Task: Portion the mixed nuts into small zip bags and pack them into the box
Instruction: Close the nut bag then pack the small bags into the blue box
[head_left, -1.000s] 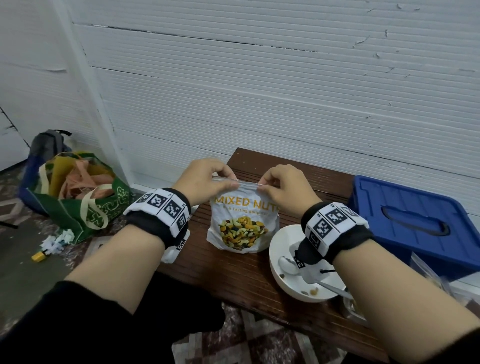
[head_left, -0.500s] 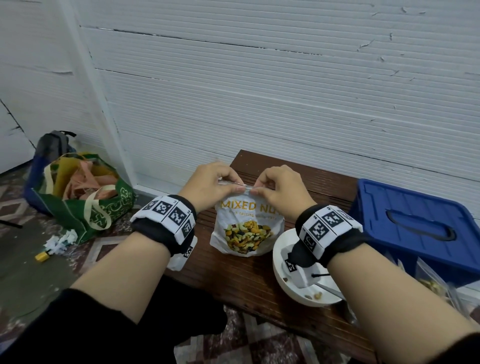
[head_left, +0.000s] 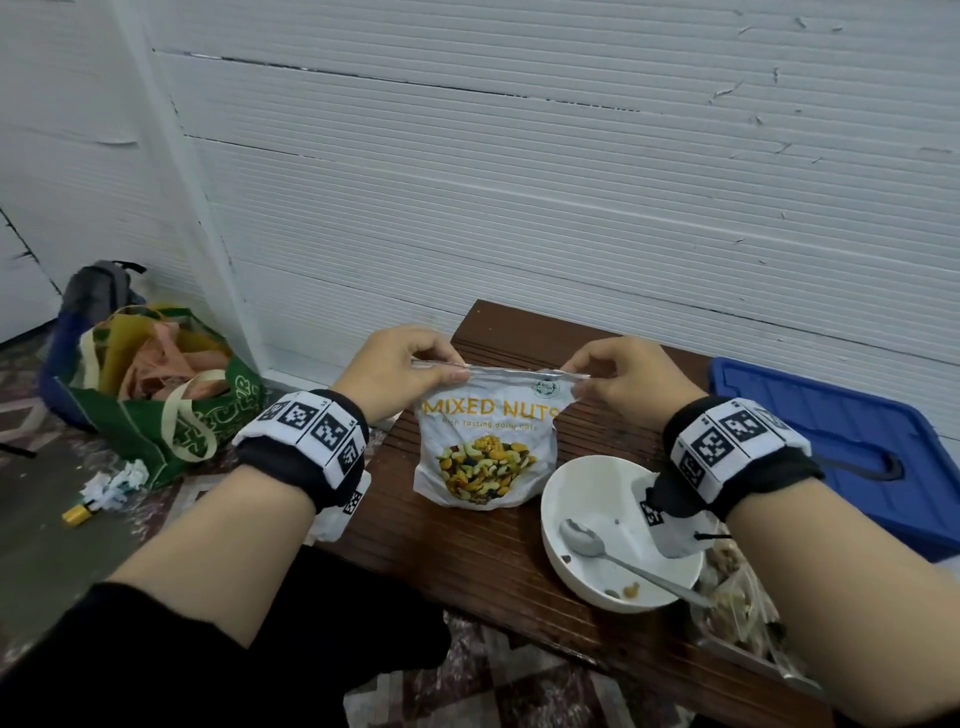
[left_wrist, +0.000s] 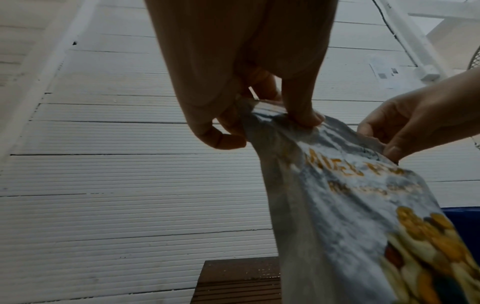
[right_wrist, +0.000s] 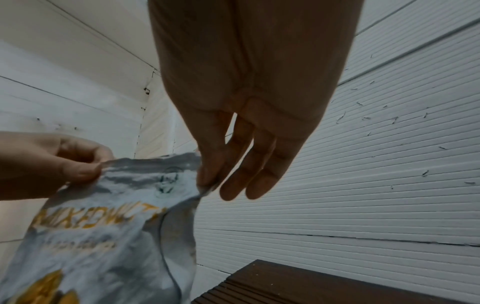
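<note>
A white pouch marked MIXED NUTS (head_left: 485, 452) stands upright on the brown table (head_left: 467, 561). My left hand (head_left: 402, 371) pinches the pouch's top left corner, thumb in front. My right hand (head_left: 621, 382) pinches the top right corner. The top strip is stretched flat between them. In the left wrist view the left hand (left_wrist: 262, 115) grips the pouch (left_wrist: 350, 216) at its upper edge. The right wrist view shows the right hand (right_wrist: 207, 181) pinching the pouch (right_wrist: 111, 226) with thumb and forefinger while the other fingers hang straight. A blue box (head_left: 841, 441) with its lid on sits at the right.
A white bowl (head_left: 602, 499) holding a metal spoon (head_left: 613, 551) and a few nuts sits in front of the pouch, under my right wrist. Clear zip bags with nuts (head_left: 737, 592) lie at the table's right edge. A green tote bag (head_left: 156, 415) stands on the floor at left.
Both hands have slid apart along the pouch's top, from near the middle out to its corners, and the top strip now lies stretched and plainly visible.
</note>
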